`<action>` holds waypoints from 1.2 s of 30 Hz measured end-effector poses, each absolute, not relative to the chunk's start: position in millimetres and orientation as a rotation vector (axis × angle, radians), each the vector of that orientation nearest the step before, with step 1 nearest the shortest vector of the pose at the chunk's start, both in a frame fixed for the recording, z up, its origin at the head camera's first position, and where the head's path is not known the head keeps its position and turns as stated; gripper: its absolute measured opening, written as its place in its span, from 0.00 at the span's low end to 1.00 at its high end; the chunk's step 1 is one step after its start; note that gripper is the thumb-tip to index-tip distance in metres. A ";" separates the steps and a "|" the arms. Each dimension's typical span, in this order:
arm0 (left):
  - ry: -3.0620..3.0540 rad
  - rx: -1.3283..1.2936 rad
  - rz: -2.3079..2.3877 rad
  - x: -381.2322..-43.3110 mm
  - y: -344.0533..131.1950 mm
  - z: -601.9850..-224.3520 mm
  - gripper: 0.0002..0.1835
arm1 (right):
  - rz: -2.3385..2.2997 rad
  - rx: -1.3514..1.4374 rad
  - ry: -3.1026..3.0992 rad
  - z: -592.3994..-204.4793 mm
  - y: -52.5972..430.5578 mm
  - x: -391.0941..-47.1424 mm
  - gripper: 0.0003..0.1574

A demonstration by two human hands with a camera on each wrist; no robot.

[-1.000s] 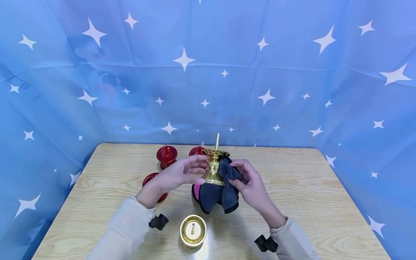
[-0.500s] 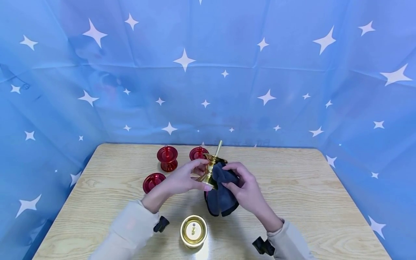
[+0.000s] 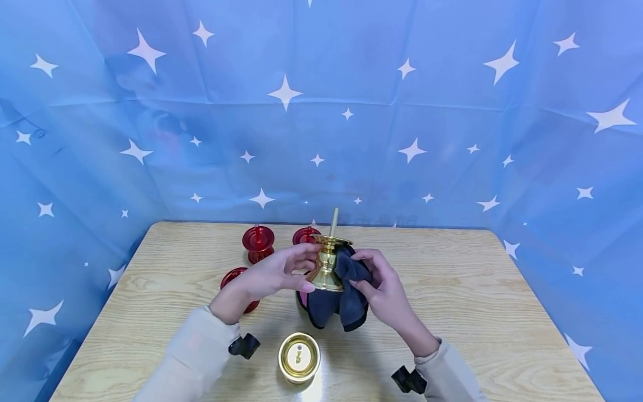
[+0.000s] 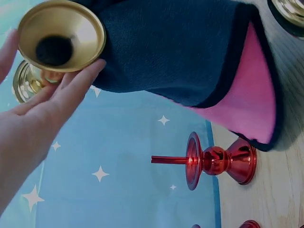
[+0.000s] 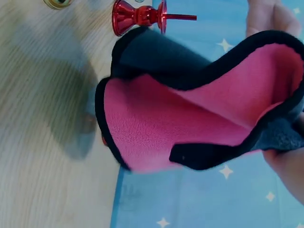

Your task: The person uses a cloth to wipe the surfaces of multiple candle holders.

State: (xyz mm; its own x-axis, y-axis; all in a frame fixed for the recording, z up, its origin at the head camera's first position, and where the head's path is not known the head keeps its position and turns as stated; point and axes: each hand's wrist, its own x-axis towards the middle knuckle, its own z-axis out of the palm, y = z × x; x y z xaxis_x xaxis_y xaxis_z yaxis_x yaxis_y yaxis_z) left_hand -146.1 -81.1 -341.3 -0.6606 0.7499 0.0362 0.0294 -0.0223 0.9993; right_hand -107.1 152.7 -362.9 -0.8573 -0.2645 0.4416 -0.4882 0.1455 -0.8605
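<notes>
My left hand (image 3: 273,272) holds a gold candlestick (image 3: 325,273) by its side, thumb near the base and fingers behind it. The candlestick is nearly upright above the table, its thin stem pointing up. In the left wrist view its hollow base (image 4: 88,35) shows, with a dark spot inside. A dark blue cloth (image 3: 354,307) with black edging and a pink underside (image 5: 147,118) lies against the candlestick's right side and hangs below it. My right hand (image 3: 384,287) pinches the cloth there between thumb and fingers. Cloth hides most of the right fingers in the right wrist view.
Nearer me on the wooden table (image 3: 477,312) stands a second gold piece (image 3: 298,357), seen from above. Red candlesticks (image 3: 258,239) stand behind and left of my hands; another red candlestick (image 3: 233,276) is partly behind my left wrist. A blue star-patterned curtain (image 3: 351,139) hangs beyond the table.
The candlestick tilted rightward half a second ago and is nearly upright again now. Both hands shifted slightly with it, and the cloth stays against its right side.
</notes>
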 end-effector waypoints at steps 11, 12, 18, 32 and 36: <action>2.022 0.668 1.624 -140.7 -68.8 -343.0 0.39 | 1.841 0.684 -2.257 -368.6 151.9 -106.5 0.23; 2.042 0.658 1.619 -140.5 -68.3 -343.6 0.39 | 1.841 0.681 -2.260 -369.3 152.2 -106.5 0.23; 1.887 0.610 1.706 -141.0 -72.5 -345.9 0.36 | 1.862 0.671 -2.270 -371.7 154.8 -106.9 0.23; 2.063 0.673 1.621 -140.6 -65.9 -345.2 0.34 | 1.665 0.802 -2.222 -356.0 143.5 -103.3 0.26; 1.903 0.740 1.693 -143.2 -72.5 -345.8 0.35 | 1.738 0.786 -2.195 -360.4 148.9 -104.9 0.24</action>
State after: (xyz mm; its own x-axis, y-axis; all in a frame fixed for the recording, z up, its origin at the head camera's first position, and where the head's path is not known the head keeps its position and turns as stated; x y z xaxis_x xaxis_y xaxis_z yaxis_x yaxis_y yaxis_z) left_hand -143.2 -72.5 -345.8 -0.7361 0.6768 -0.0016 0.0775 0.0867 0.9932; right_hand -104.9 148.9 -360.4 -0.8287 -0.2643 0.4934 -0.5409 0.1512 -0.8274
